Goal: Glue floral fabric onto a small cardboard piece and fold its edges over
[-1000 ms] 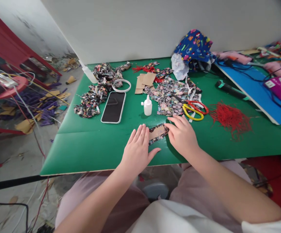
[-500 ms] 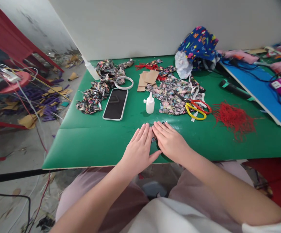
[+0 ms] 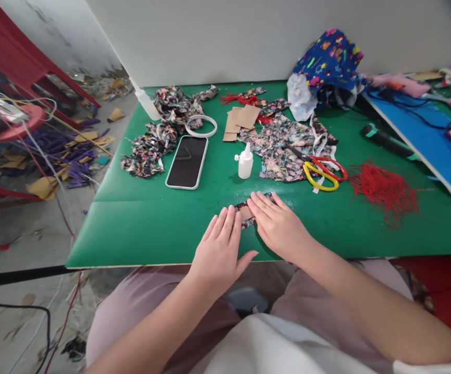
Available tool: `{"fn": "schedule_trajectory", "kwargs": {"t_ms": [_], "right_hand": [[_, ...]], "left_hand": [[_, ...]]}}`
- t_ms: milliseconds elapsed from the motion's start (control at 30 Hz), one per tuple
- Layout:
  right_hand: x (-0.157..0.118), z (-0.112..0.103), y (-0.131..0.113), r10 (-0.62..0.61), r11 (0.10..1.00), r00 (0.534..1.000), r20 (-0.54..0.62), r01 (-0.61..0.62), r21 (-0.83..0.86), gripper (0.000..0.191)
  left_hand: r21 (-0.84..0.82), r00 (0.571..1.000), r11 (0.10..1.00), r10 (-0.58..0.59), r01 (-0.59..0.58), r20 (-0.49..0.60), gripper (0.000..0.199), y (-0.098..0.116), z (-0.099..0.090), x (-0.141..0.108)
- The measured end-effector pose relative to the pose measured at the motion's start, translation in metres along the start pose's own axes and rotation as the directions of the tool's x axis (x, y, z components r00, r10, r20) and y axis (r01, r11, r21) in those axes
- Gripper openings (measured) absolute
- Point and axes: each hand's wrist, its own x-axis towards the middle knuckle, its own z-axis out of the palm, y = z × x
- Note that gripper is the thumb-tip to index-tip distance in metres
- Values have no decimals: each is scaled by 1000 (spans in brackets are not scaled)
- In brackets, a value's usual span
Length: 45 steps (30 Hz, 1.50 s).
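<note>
- My left hand [image 3: 220, 248] lies flat on the green bench [image 3: 151, 223], palm down, the fingers [image 3: 225, 221] straight and close together, the thumb out to the side.
- My right hand [image 3: 282, 228] also lies flat, fingers [image 3: 262, 203] stretched and a little apart, pointing up and to the left.
- Both hands press on a small fabric piece [image 3: 244, 212] with brown card inside; it lies near the front edge of the bench, between my fingertips.
- Most of this piece is hidden under my hands, so I cannot tell its full shape.
- Behind it stand a small glue bottle [image 3: 245, 162], a phone [image 3: 187, 161] and scissors [image 3: 320, 172].
</note>
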Motion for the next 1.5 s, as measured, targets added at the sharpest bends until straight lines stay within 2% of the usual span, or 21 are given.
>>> {"fn": "schedule_trajectory", "kwargs": {"t_ms": [433, 533, 700, 833, 1000, 1300, 1500], "right_hand": [[0, 2, -4, 26, 1000, 999, -27, -25, 18, 42], [-1, 3, -4, 32, 999, 999, -41, -31, 25, 42], [-1, 5, -3, 33, 998, 996, -81, -29, 56, 41], [-1, 6, -3, 34, 997, 994, -105, -27, 66, 40], [2, 7, 0, 25, 999, 989, -145, -19, 48, 35], [4, 6, 11, 60, 989, 980, -189, -33, 144, 33], [8, -3, 16, 26, 994, 992, -122, -13, 104, 39]], "left_hand": [[4, 1000, 1000, -10, 10, 0, 67, -3, -6, -1], [-13, 1000, 1000, -21, 21, -16, 60, -5, -11, 3], [-59, 988, 990, -133, 128, -78, 45, -15, -16, 20], [-58, 982, 989, -144, 138, -124, 36, -21, -13, 31], [-108, 977, 983, -162, 148, -139, 28, -21, -8, 33], [-162, 977, 977, -164, 141, -139, 30, -20, -7, 31], [-177, 978, 974, -162, 138, -128, 31, -21, -6, 30]]}}
